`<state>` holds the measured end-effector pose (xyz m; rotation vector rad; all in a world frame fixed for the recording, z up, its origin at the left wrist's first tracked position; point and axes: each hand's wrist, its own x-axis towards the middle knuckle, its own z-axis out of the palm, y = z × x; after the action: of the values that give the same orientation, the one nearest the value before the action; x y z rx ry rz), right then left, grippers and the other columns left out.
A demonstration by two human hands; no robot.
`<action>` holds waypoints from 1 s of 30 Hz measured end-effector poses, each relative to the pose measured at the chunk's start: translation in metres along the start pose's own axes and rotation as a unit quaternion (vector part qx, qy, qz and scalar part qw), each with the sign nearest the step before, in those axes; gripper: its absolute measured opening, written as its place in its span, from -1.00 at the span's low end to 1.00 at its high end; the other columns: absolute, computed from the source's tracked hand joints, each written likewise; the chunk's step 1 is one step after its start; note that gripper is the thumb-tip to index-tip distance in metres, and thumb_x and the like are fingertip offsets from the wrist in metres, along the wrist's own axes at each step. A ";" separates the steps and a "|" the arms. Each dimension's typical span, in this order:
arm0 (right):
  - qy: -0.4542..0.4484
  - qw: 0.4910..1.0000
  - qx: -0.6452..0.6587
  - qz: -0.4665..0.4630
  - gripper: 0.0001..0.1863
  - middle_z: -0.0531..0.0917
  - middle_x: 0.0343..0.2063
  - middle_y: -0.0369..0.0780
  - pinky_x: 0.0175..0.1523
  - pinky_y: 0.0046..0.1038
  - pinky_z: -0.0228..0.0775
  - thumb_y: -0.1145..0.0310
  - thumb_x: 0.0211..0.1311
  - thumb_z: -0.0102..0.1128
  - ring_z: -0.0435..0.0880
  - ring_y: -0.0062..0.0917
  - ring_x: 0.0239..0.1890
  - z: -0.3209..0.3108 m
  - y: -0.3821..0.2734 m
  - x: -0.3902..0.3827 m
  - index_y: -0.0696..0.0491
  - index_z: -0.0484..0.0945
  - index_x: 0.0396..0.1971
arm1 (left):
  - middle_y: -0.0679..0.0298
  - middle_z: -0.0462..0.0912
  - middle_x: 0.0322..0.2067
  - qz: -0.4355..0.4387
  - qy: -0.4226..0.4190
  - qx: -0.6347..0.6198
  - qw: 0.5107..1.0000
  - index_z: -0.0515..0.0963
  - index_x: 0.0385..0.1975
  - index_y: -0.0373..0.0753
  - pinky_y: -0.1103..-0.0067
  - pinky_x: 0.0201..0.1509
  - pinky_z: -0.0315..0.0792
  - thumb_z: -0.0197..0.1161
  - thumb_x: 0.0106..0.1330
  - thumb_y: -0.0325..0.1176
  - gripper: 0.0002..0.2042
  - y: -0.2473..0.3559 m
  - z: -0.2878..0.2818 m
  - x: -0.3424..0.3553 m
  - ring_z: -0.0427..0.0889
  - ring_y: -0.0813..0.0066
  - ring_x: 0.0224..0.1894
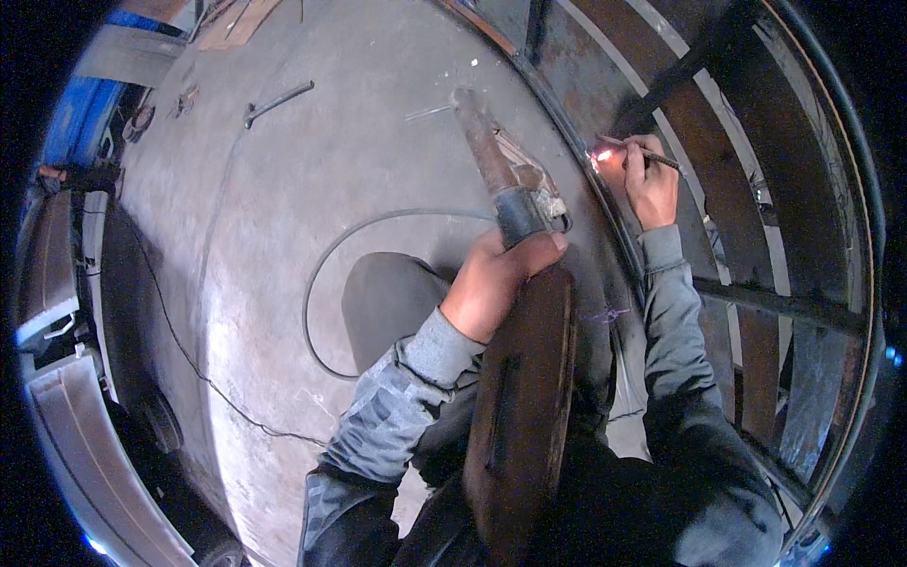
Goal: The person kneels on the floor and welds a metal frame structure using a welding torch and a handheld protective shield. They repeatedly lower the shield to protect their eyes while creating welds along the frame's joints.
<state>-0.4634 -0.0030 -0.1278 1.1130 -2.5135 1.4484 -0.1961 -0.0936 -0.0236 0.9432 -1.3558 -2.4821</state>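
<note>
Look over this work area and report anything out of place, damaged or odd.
Two things stand out. The bare right hand, holding a thin rod, is close to a bright glow at the metal frame's edge, with no glove. A hammer-like tool lies loose on the floor, upper left. No clear spill shows.

Free floor (pixel 274 180) between hammer (pixel 281 102) and cable (pixel 387 214), slatted metal frame (pixel 727 151) a rightward barrier

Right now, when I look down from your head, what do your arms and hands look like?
Both hands, the left hand and the right hand, are bare, without gloves. The left sleeve is grey with blocky, square patches; the right sleeve is wrinkly grey, looking darker higher up. Each ends in a cuff at the wrist.
</note>
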 end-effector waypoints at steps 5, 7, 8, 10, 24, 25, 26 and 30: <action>-0.061 0.990 -0.125 0.031 -0.60 0.71 -0.36 0.07 -0.12 -0.07 0.53 0.03 0.45 0.01 0.71 0.04 -0.21 0.013 0.079 -0.020 0.08 0.62 -0.21 | 0.22 0.65 -0.45 -0.044 -0.008 -0.038 0.998 0.57 -0.31 -0.31 0.49 -0.30 0.51 0.27 0.35 -0.20 -0.75 0.005 0.004 0.003 0.64 0.42 -0.43; -0.056 0.988 -0.135 0.058 -0.77 0.71 -0.38 0.05 -0.25 -0.20 0.51 0.26 0.44 0.10 0.70 0.04 -0.32 -0.007 0.068 -0.024 0.12 0.61 -0.20 | 0.22 0.65 -0.44 -0.036 0.004 -0.028 0.999 0.57 -0.30 -0.31 0.49 -0.29 0.51 0.27 0.36 -0.21 -0.75 -0.004 0.003 0.000 0.64 0.42 -0.43; -0.038 0.995 -0.061 0.071 -0.77 0.71 -0.36 0.03 -0.25 -0.22 0.51 0.27 0.44 0.08 0.71 -0.04 -0.35 -0.011 0.035 -0.024 0.11 0.61 -0.19 | 0.22 0.65 -0.44 -0.036 0.011 -0.023 0.999 0.56 -0.30 -0.31 0.49 -0.28 0.51 0.26 0.36 -0.21 -0.75 -0.005 0.001 -0.002 0.64 0.42 -0.43; -0.013 0.999 0.013 0.041 -0.78 0.70 -0.40 -0.01 -0.26 -0.27 0.50 0.30 0.44 0.07 0.72 -0.20 -0.38 -0.016 0.027 -0.027 0.12 0.61 -0.18 | 0.22 0.65 -0.43 -0.033 -0.001 -0.032 0.999 0.56 -0.27 -0.31 0.49 -0.27 0.51 0.25 0.37 -0.21 -0.75 0.001 0.004 0.004 0.64 0.42 -0.43; -0.019 0.995 -0.079 0.066 -0.73 0.72 -0.36 -0.05 -0.15 -0.26 0.51 0.26 0.45 0.02 0.72 -0.27 -0.29 -0.006 0.081 -0.035 0.13 0.62 -0.20 | 0.27 0.65 -0.43 -0.028 -0.005 0.015 0.999 0.57 -0.21 -0.30 0.55 -0.32 0.42 0.18 0.39 -0.17 -0.72 0.004 0.015 0.002 0.60 0.50 -0.42; -0.041 0.991 -0.113 0.061 -0.74 0.70 -0.36 -0.02 -0.12 -0.25 0.52 0.26 0.44 0.04 0.72 -0.21 -0.27 -0.015 0.069 -0.034 0.12 0.62 -0.20 | 0.28 0.65 -0.44 -0.029 0.004 0.011 1.000 0.58 -0.22 -0.29 0.56 -0.35 0.41 0.18 0.39 -0.16 -0.72 0.001 0.012 0.000 0.59 0.51 -0.45; -0.029 0.996 -0.062 0.056 -0.71 0.71 -0.35 0.00 -0.09 -0.20 0.52 0.21 0.44 0.03 0.72 -0.15 -0.23 -0.014 0.054 -0.038 0.10 0.63 -0.18 | 0.29 0.65 -0.46 -0.031 0.013 0.006 0.999 0.58 -0.23 -0.28 0.57 -0.39 0.40 0.17 0.38 -0.14 -0.71 -0.002 0.010 -0.003 0.58 0.53 -0.48; -0.022 0.997 -0.061 0.044 -0.66 0.71 -0.32 0.01 -0.04 -0.19 0.52 0.13 0.44 0.02 0.71 -0.09 -0.19 -0.006 0.057 -0.020 0.08 0.62 -0.14 | 0.34 0.63 -0.50 -0.043 -0.008 0.044 0.998 0.59 -0.28 -0.26 0.61 -0.50 0.33 0.17 0.37 -0.06 -0.67 0.013 0.018 0.002 0.52 0.59 -0.57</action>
<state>-0.4837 0.0303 -0.1742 1.0380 -2.6715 1.2821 -0.2100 -0.0897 -0.0067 1.0237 -1.4703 -2.5155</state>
